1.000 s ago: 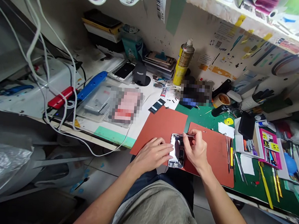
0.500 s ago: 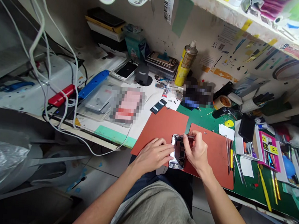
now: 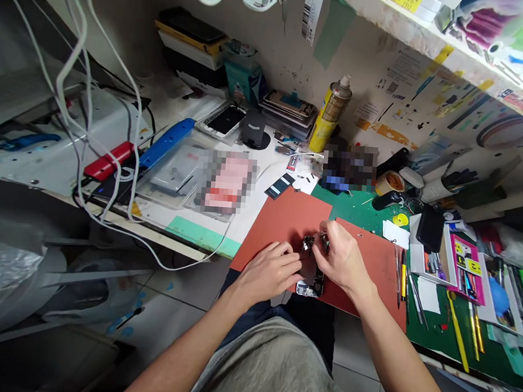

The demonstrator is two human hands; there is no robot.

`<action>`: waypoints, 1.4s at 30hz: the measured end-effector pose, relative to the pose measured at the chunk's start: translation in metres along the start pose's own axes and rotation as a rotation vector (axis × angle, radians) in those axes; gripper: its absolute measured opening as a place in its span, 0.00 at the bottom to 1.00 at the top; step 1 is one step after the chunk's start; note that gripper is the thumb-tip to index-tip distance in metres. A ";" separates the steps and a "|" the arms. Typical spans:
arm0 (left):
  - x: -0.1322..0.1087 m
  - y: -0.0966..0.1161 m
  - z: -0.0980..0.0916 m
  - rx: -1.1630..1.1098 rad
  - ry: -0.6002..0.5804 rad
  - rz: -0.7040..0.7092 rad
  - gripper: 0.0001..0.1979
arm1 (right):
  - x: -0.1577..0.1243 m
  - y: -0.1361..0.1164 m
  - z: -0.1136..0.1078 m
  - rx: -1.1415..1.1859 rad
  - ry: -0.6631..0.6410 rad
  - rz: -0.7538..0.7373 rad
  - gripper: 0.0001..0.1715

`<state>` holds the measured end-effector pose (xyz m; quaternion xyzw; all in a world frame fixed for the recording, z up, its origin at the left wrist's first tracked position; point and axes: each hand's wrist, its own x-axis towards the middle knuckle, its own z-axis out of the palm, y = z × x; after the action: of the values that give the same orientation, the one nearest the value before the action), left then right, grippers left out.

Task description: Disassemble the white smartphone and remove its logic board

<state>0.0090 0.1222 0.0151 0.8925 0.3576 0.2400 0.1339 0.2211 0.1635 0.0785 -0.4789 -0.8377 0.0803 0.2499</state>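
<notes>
An opened phone lies on the reddish-brown mat, its dark inner parts and light lower end showing. Along its left edge, the fingers of my left hand press together and hold it. My right hand is pinched over the phone's upper right part, thumb against fingers. What sits in that pinch is mostly hidden; a small dark piece shows near the fingertips, and I cannot tell whether it is part of the phone.
Tweezers, a yellow pen-like tool and a yellow brush lie on the right. Tool boxes stand behind them. A spray can stands at the back. White cables hang on the left.
My right hand has turned and shifted slightly over the phone's upper end, where its inner parts now look raised or uncovered. My left hand stays at the phone's left edge.
</notes>
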 end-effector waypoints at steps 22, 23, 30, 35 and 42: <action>0.000 0.000 -0.004 -0.073 -0.001 -0.021 0.10 | -0.016 0.004 -0.007 0.196 0.184 0.211 0.07; -0.001 -0.001 -0.004 -0.108 0.004 -0.027 0.11 | -0.020 0.005 -0.009 0.249 0.236 0.297 0.09; 0.014 0.003 -0.007 -0.440 0.209 -0.295 0.09 | -0.047 0.019 -0.006 0.877 0.466 0.789 0.25; 0.042 0.017 -0.006 -0.469 0.148 -0.390 0.08 | -0.061 0.019 0.000 1.078 0.502 0.878 0.30; 0.057 0.023 0.001 -0.484 0.080 -0.298 0.08 | -0.078 0.021 -0.001 1.112 0.532 0.907 0.29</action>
<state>0.0584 0.1458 0.0425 0.7620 0.4222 0.3310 0.3626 0.2701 0.1089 0.0448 -0.5827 -0.3072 0.4667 0.5901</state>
